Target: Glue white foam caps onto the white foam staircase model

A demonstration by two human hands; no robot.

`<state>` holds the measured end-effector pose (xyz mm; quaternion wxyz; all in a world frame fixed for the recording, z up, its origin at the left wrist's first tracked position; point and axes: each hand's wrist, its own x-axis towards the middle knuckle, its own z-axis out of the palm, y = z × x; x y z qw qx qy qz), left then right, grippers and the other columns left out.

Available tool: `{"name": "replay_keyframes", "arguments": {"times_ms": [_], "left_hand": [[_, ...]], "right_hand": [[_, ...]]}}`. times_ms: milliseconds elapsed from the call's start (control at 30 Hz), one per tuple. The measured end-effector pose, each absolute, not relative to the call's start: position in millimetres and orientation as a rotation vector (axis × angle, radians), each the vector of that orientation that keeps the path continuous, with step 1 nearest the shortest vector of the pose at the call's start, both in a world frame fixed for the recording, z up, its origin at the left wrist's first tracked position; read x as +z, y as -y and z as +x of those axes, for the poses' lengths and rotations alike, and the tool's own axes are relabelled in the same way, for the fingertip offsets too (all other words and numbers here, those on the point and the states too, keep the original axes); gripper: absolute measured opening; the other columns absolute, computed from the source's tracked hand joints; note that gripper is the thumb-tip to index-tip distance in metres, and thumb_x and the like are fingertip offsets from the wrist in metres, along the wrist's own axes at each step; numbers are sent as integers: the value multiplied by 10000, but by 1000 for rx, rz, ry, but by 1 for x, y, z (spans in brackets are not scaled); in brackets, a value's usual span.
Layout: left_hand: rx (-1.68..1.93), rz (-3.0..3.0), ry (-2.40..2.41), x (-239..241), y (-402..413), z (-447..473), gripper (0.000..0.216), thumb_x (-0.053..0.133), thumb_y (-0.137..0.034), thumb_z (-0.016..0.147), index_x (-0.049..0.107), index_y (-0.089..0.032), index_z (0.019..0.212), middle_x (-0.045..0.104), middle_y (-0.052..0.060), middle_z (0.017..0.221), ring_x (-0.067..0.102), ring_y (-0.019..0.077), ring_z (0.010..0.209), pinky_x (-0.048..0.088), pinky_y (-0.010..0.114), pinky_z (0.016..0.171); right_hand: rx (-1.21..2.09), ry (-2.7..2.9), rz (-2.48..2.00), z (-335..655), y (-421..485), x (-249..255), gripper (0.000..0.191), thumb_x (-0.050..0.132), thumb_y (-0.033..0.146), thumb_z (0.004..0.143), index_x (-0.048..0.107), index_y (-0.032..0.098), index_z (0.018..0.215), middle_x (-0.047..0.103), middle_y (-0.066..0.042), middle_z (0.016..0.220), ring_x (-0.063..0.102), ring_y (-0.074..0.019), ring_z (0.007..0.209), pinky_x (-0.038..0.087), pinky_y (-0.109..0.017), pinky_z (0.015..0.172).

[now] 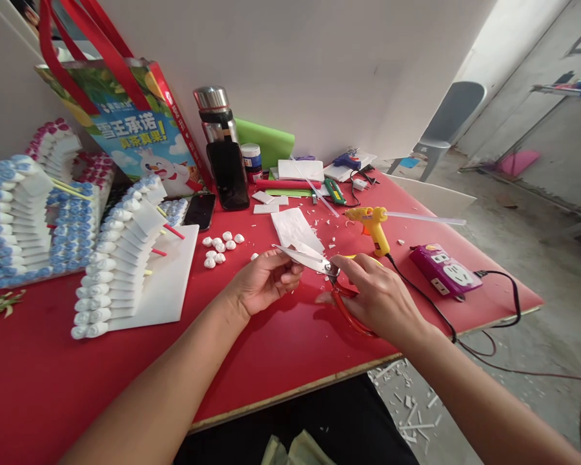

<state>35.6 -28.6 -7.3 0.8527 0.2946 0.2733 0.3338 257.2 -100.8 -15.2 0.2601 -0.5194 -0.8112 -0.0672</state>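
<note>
My right hand (385,294) is closed round the orange and yellow handles of a pair of scissors (314,259), whose blades point left and stand slightly apart. Beside the blades, my left hand (270,281) is closed with its fingertips pinched together. What it pinches, if anything, is hidden by the fingers and the blades. Behind the scissors lies a white sheet (295,227) with small scraps around it. Several small white rolled rosettes (220,247) rest on the red table to the left of it.
A yellow glue gun (375,226) and a purple power strip (445,271) sit at right, cords trailing. White curved rosette work (121,258) and a blue-and-white one (29,219) stand left. Behind are a phone (227,175), a steel flask (215,110) and a printed bag (145,135).
</note>
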Motion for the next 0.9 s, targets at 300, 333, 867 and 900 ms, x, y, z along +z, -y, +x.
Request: {"name": "replay_keyframes", "arguments": {"times_ms": [300, 333, 867, 900], "left_hand": [[678, 618, -577, -12, 27, 35, 189, 753, -216, 794, 634, -78, 741, 531, 14, 656, 391, 31, 470, 319, 164, 452], [672, 621, -574, -11, 27, 34, 187, 747, -216, 801, 637, -77, 741, 530, 14, 661, 392, 30, 471, 326, 164, 453], [812, 572, -528, -11, 24, 30, 159, 778, -59, 754, 761, -115, 902, 738, 112, 870, 665, 87, 674, 550, 148, 646], [811, 581, -523, -11, 23, 30, 152, 781, -63, 756, 763, -112, 898, 740, 111, 868, 667, 85, 671, 551, 146, 645]], "right_hand": [[-142, 2194, -1407, 258, 101, -18, 428, 568, 471, 959, 660, 117, 1183, 617, -71, 816, 577, -191, 664, 393, -295, 572], [-134, 2188, -1414, 258, 101, -19, 431, 569, 475, 958, 662, 117, 1180, 610, -65, 803, 564, -185, 648, 384, -291, 561], [203, 2011, -1632, 267, 103, -9, 562, 663, 541, 883, 551, 226, 1335, 644, -90, 1031, 625, -218, 797, 498, -332, 708], [186, 2038, -1618, 267, 103, -10, 566, 665, 537, 883, 548, 223, 1339, 637, -92, 1024, 625, -221, 801, 501, -338, 710]]}}
